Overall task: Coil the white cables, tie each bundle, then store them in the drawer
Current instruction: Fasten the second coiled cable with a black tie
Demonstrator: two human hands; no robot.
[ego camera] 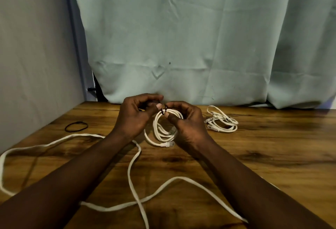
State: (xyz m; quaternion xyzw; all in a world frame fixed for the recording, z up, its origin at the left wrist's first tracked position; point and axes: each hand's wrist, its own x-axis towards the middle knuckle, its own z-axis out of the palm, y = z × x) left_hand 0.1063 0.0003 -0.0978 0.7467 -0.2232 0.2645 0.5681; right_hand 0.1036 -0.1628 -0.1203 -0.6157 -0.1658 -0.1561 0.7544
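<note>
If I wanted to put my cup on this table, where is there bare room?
Bare wood lies on the right of the table, in front of the tied bundle and beside the right hand. A smaller patch sits behind the black band, far left. The middle and left are crowded: the coiled cable, the left hand and the loose flat cable.

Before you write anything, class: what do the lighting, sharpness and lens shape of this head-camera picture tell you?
Head view: dim, warm light, no glare on the wooden table; soft shadows under both forearms; wide-angle bending bows the curtain and the table edge; the coiled white cable between the left hand and right hand looks slightly soft; the black tie at the fingers is hard to resolve.
</note>
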